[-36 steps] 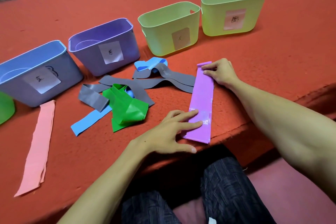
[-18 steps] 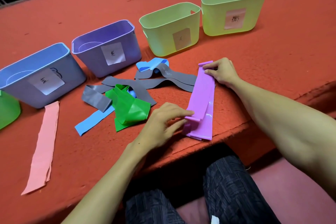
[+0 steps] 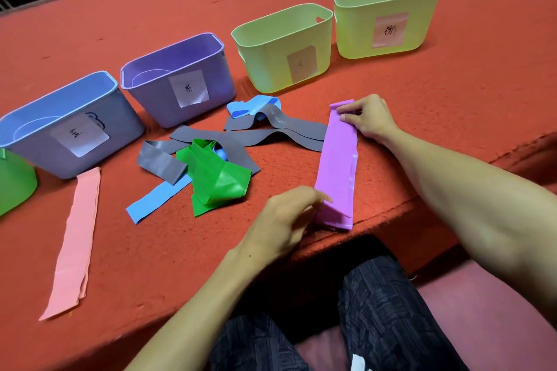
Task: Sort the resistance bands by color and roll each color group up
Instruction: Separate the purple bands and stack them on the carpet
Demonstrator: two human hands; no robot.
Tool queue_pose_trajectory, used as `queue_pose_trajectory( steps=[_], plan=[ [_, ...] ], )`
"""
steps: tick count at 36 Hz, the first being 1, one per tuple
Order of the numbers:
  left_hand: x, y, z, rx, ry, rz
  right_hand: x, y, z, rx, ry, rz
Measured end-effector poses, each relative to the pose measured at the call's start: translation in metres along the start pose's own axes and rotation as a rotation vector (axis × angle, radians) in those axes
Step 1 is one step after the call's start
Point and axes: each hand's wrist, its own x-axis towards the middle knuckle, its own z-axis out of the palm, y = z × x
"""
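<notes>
Purple band [image 3: 337, 159] lies stretched out lengthwise on the red table [image 3: 437, 105], its near end at the front edge, just right of the loose pile. My feed shows both hands on it. The left hand [image 3: 280, 220] has its fingers curled in on the near end, pinching a raised fold there. The right hand [image 3: 369, 117] holds the far end, fingers bent and closed down on the strip, with the tip of the band sticking up past them. Layered edges show along the strip's right side, and I cannot tell how many layers there are.

Counting the rest: one green band [image 3: 217, 181] is crumpled in the middle of the pile. Grey bands [image 3: 295, 128] run under and around it; they overlap too much for me to give a sure count. Blue shows in two places, a folded piece [image 3: 253, 105] at the back and a flat strip [image 3: 156, 199] at the front, and I cannot tell whether they join under the green. One pink band [image 3: 75, 241] lies apart at the left.

I count five bins behind: a blue bin [image 3: 126, 129], a purple bin [image 3: 223, 87], two yellow-green bins [image 3: 271, 69], and a green bin [image 3: 18, 187] cut off at the left edge. Four carry paper labels.
</notes>
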Motion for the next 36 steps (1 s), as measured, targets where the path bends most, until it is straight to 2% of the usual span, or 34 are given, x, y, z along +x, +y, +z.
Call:
queue_pose_trajectory(
  steps=[3, 10, 27, 36],
  plan=[
    [-0.0003, -0.0024, 0.0012, 0.002, -0.018, 0.045, 0.0002, 0.0003, 0.0, 0.001, -0.001, 0.012],
    [-0.007, -0.0009, 0.0039, 0.005, -0.038, 0.016, -0.0009, -0.0007, 0.0002, 0.0, 0.001, 0.016],
    [-0.0072, -0.0028, 0.0054, -0.151, -0.049, -0.218, -0.0014, -0.0022, 0.0006, -0.004, -0.01, 0.021],
    [-0.0062, -0.0041, 0.0053, -0.114, 0.01, -0.215, -0.0011, -0.0021, -0.0004, -0.011, -0.01, 0.021]
  ],
)
